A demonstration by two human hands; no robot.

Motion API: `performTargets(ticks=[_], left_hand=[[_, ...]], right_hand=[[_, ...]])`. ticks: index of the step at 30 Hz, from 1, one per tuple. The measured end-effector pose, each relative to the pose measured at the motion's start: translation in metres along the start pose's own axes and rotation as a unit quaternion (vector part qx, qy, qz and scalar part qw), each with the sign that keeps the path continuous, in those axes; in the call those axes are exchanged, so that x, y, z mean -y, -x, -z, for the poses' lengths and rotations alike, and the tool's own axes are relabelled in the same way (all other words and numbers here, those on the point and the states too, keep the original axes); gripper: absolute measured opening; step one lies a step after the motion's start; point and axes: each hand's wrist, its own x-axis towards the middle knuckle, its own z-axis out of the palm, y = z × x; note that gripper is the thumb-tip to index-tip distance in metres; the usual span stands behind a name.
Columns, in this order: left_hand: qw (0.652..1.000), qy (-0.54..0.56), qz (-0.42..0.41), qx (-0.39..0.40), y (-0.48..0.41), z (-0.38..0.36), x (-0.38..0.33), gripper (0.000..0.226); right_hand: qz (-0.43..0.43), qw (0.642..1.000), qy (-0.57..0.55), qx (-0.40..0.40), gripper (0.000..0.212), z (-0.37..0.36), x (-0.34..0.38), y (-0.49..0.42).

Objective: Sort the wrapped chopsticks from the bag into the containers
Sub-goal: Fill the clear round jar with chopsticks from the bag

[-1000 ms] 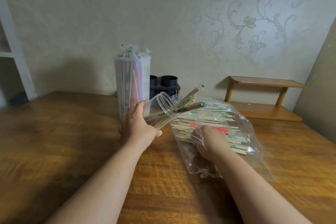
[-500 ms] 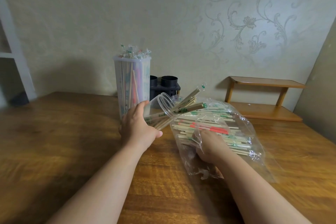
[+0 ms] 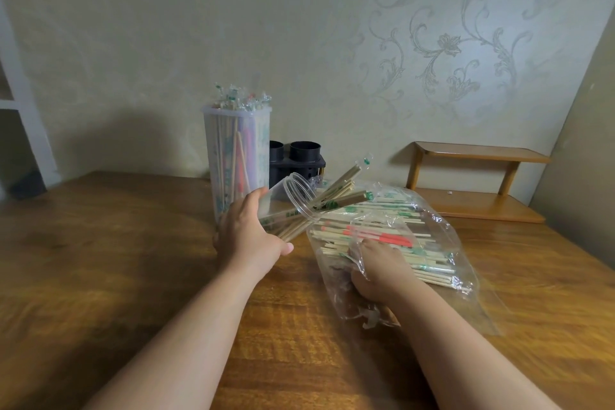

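Change over the last second is slight: the clear jar (image 3: 283, 206) is kept tilted in the left hand (image 3: 248, 238), its mouth turned toward the bag (image 3: 442, 243), and the right hand (image 3: 376, 263) has only been shifted a little among the wrapped chopsticks (image 3: 409, 236) inside that bag. No new pair is seen to have been carried across, so the sorting is judged to be midway, with the next pick being sought. The left fingers (image 3: 254, 203) are clamped round the jar's wall, thumb below, and several wrapped pairs (image 3: 336, 193) project from its mouth. The right fingers (image 3: 369, 246) are bent down onto the bundle beside a red-wrapped pair (image 3: 382, 236), but through the film it cannot be told whether anything is pinched. The bag lies right of the middle of the table (image 3: 100, 260), with most chopsticks left in it. A tall container (image 3: 236, 156), crammed full, stands near the table's far edge, with a black holder (image 3: 299, 156) just beside it.
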Motion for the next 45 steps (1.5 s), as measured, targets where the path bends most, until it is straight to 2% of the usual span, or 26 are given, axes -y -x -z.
performTargets(ticks=[3,5,9,10,12,16,23,27,31,35,38,42,45], left_hand=[[1.0,-0.003,0.002,0.002,0.0,-0.001,0.001,0.105],[1.0,-0.003,0.003,-0.001,-0.001,-0.001,0.001,0.104],[1.0,0.0,0.008,-0.004,-0.002,-0.001,0.002,0.105],[1.0,-0.001,0.009,-0.004,-0.002,-0.001,0.001,0.105],[1.0,-0.002,0.011,-0.006,-0.002,0.0,0.001,0.105],[1.0,0.008,0.015,-0.007,-0.003,0.001,0.001,0.104],[1.0,0.009,0.018,-0.001,-0.002,0.003,-0.002,0.104],[1.0,0.008,0.022,0.0,-0.003,0.005,-0.003,0.103],[1.0,0.021,0.01,0.018,-0.001,0.006,-0.004,0.1],[1.0,0.023,-0.005,0.017,0.001,0.006,-0.002,0.1],[1.0,0.014,-0.006,0.014,0.0,0.005,-0.004,0.1],[1.0,0.002,-0.009,0.012,0.0,0.004,-0.003,0.101],[1.0,-0.002,-0.009,0.013,-0.001,0.003,-0.004,0.102]], right_hand=[[-0.006,1.0,-0.01,-0.025,0.048,0.005,0.002,0.003],[0.0,0.998,0.0,-0.056,0.045,0.009,0.002,0.005],[-0.014,0.995,-0.064,-0.08,0.012,0.024,0.004,0.012],[-0.013,0.993,-0.069,-0.09,0.01,0.027,0.005,0.015],[-0.011,0.991,-0.06,-0.122,0.024,0.033,0.009,0.021],[-0.025,0.983,-0.059,-0.17,0.021,0.049,0.014,0.031],[-0.017,0.961,-0.007,-0.275,0.029,0.064,0.013,0.043],[0.048,0.908,-0.024,-0.416,0.031,0.063,0.009,0.044],[0.141,0.83,-0.036,-0.538,0.016,0.064,0.005,0.044],[0.131,0.768,-0.049,-0.625,0.04,0.062,0.004,0.038],[0.124,0.753,-0.073,-0.642,0.045,0.056,-0.002,0.033],[0.068,0.751,-0.073,-0.653,0.05,0.057,-0.005,0.029],[0.068,0.747,-0.097,-0.654,0.05,0.056,-0.004,0.029]])
